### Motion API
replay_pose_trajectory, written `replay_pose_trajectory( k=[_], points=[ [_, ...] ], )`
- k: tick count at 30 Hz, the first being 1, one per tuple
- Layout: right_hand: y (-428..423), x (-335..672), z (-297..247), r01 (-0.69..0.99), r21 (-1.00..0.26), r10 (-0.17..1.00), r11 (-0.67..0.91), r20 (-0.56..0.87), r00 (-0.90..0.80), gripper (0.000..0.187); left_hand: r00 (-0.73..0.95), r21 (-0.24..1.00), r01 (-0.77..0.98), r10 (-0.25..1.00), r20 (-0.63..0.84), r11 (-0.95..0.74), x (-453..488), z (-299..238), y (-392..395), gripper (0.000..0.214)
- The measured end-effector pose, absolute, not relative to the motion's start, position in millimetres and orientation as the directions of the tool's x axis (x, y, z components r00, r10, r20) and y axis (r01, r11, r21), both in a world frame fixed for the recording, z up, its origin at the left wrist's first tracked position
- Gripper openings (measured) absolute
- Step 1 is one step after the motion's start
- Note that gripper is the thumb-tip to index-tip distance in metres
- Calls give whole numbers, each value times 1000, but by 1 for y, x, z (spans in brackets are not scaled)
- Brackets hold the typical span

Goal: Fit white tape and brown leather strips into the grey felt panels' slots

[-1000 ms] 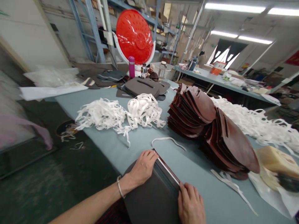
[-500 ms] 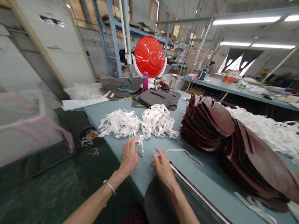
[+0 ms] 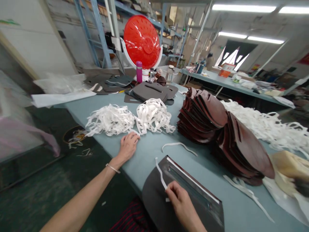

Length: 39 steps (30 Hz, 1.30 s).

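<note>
My left hand [image 3: 127, 147] lies flat on the blue-grey table top [image 3: 145, 151], its fingertips just short of a tangle of white fabric strips [image 3: 109, 120]. A second tangle [image 3: 154, 116] sits beside the first. My right hand [image 3: 178, 199] pinches a white strip [image 3: 160, 174] whose upper end rises over a dark grey felt panel [image 3: 154, 196]. That panel lies at the table's near edge, with a slot edged in white and dark maroon [image 3: 193, 180]. My right hand hides the strip's lower end.
Two leaning stacks of maroon-brown shaped pieces [image 3: 200, 112] fill the table's right side, with a large white strip heap [image 3: 265, 125] behind. Grey felt pieces [image 3: 151, 91] lie at the far end. A loose white strip [image 3: 180, 147] lies nearby. The table's left edge drops to the floor.
My right hand has come back from the strip tangles to the panel and now pinches a white strip. My left hand has settled on the table, and the panel sits further up the table.
</note>
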State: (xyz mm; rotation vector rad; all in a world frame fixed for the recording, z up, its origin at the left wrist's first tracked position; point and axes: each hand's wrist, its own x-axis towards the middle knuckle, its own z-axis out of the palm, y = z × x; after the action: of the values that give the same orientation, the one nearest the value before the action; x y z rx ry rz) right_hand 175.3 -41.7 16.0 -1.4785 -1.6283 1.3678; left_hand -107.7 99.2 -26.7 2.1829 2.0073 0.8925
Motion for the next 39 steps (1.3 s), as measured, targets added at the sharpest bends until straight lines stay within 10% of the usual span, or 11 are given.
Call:
replay_pose_trajectory(
  k=[6,10,13,21,39],
  points=[
    [-86,218,19,403,-876,934,-265,-337,-119,28,-161,448,888,848,505,-99,-44,9,49,38],
    [-86,212,28,408,-895,965,-178,-240,-105,23,509,448,641,782,360,-624,19,28,1,27],
    [-88,226,28,447,-869,976,-209,-213,42,25,708,571,493,684,174,-656,39,26,-13,23],
    [-113,280,6,589,-744,942,-316,-173,287,28,668,772,498,742,-51,-396,26,13,4,26],
    [-108,286,-7,581,-666,836,-468,-120,536,37,252,654,755,940,-229,-43,35,3,36,15]
  ],
)
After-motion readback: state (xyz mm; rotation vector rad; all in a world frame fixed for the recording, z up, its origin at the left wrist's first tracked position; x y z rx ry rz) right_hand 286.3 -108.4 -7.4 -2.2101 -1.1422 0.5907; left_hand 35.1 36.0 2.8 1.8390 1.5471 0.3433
